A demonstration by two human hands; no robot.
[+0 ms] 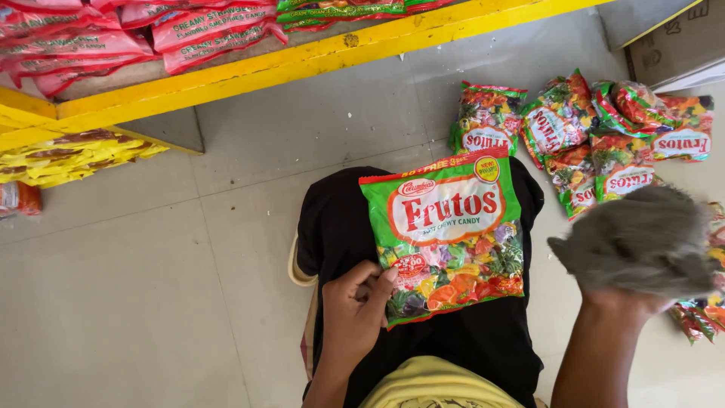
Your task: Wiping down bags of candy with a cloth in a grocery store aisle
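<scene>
Left hand: the left hand (355, 306) is being curled around the lower left corner of the candy bag (445, 234), the thumb pressed on its front, so the bag is being gripped there.
Candy bag, direction: its long axis is being held running away from the person, the top edge pointed toward the yellow shelf (302, 60), tilted slightly to the right.
Candy bag, place: it is being rested flat on the black-clothed lap (340, 219).
Candy bag, look: a green front with a red top strip, a white oval panel and pictured sweets is being shown face up.
Right hand: the right hand (642, 245) is being raised at the right, clenched around a grey cloth (642, 238) that is covering it.
Floor: more candy bags (596, 132) are being left in a loose pile on the tiles beyond.
Shelf: red packets (113, 34) are being kept on it, yellow packets (68, 155) underneath.
</scene>
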